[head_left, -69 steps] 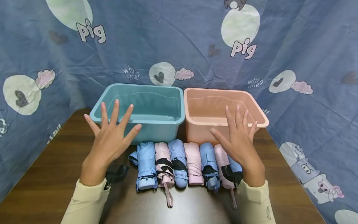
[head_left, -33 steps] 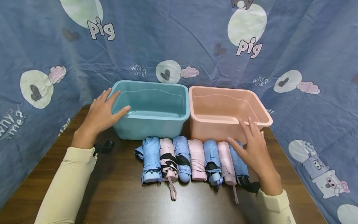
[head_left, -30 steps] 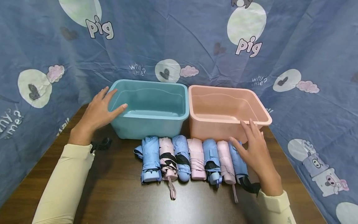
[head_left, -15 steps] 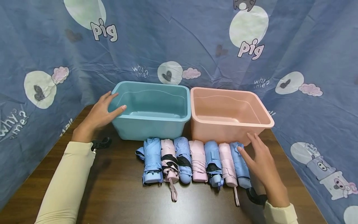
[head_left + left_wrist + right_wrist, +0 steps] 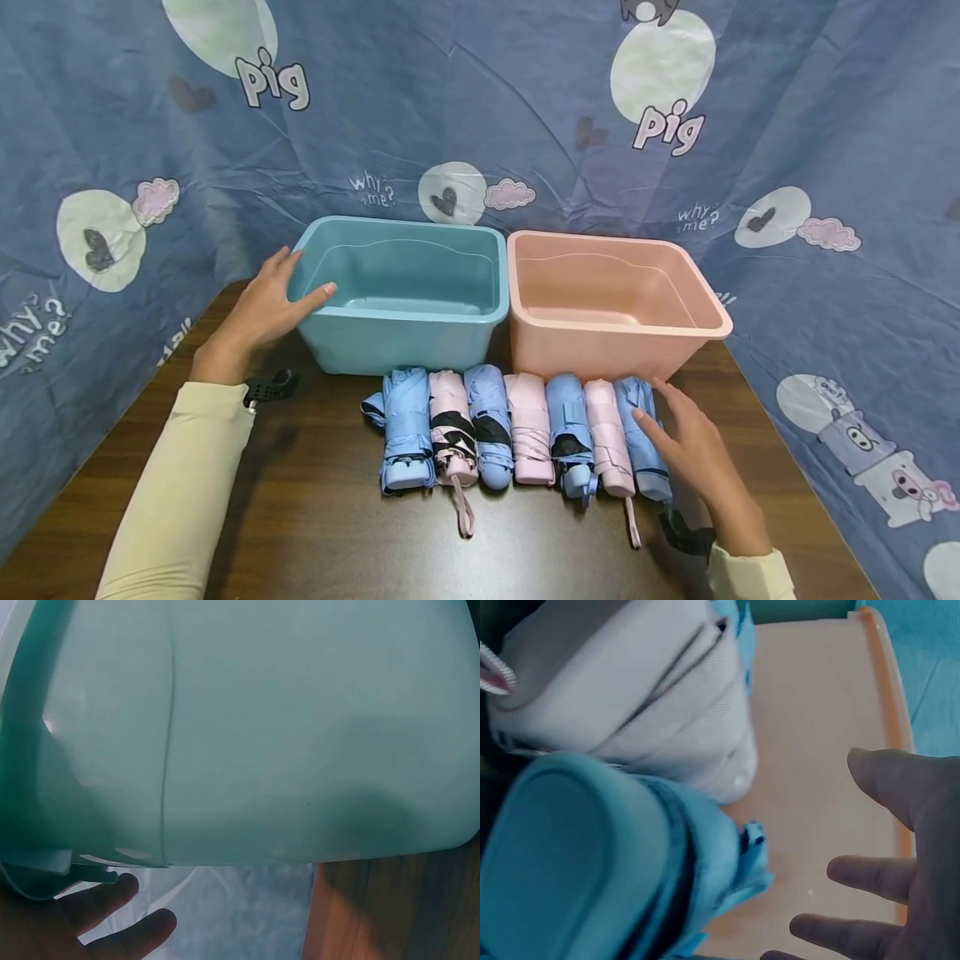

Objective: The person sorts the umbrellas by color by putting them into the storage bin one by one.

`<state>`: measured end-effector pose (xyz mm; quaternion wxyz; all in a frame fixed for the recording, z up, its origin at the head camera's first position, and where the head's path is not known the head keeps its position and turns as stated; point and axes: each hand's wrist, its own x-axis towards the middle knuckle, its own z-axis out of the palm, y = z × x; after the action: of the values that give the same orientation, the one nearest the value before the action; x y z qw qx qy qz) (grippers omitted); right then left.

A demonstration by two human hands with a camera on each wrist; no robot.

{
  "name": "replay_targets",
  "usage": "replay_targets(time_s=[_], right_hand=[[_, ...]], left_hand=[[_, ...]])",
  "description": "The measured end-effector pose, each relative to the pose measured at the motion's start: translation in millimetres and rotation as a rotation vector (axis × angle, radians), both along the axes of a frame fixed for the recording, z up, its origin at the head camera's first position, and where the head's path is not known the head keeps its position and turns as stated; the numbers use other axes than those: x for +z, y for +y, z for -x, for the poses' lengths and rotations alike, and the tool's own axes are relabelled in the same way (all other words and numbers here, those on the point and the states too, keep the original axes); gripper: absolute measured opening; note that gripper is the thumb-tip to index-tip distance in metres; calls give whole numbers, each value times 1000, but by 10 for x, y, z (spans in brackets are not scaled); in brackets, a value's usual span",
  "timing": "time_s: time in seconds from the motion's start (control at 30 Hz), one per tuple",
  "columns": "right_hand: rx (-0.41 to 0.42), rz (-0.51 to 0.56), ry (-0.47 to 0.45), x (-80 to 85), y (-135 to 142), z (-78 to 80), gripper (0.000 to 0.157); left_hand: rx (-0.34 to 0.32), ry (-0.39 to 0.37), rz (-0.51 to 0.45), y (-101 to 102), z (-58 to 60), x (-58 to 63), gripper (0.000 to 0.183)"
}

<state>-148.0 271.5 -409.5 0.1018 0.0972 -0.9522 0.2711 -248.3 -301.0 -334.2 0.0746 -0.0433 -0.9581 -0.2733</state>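
Observation:
Folded umbrellas lie side by side in a row on the table, blue and pink alternating. My left hand (image 5: 262,310) is at the left end of the teal bin (image 5: 405,342), fingers extended along its rim and thumb over the near corner. In the left wrist view, fingertips (image 5: 154,924) show beyond the bin's edge; whether they touch it is hard to tell. My right hand (image 5: 697,450) hovers with spread fingers just right of the rightmost blue umbrella (image 5: 643,437), holding nothing. A pink umbrella (image 5: 607,437) lies left of that one.
An orange-pink bin (image 5: 592,354) stands right of the teal bin, with no items visible inside either. Wrist straps (image 5: 480,512) of pink umbrellas trail toward me on the wooden table (image 5: 330,517). A blue printed cloth (image 5: 480,108) hangs behind.
Both hands came down from a raised, spread pose. The left moved to the teal bin's left end; the right lowered beside the rightmost blue umbrella. Umbrellas and bins stayed in place.

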Motion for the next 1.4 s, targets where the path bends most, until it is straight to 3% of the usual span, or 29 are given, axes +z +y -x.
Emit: replay_targets(time_s=[0.2, 0.4, 0.7, 1.0, 1.23, 1.4], right_hand=[[4, -8, -50, -116, 24, 17, 67], [17, -18, -44, -186, 50, 52, 66], [14, -32, -117, -240, 75, 88, 70], [14, -20, -195, -233, 79, 163, 76], [-4, -13, -309, -157, 65, 185, 82], [-10, -20, -331, -137, 57, 181, 81]], left_hand=[[10, -32, 1, -13, -13, -15, 101], [4, -41, 14, -14, 4, -6, 102], [2, -24, 13, -18, 19, -35, 100], [5, -3, 12, -27, 19, -31, 97], [13, -5, 14, -18, 5, -19, 96], [9, -8, 7, -17, 7, -18, 96]])
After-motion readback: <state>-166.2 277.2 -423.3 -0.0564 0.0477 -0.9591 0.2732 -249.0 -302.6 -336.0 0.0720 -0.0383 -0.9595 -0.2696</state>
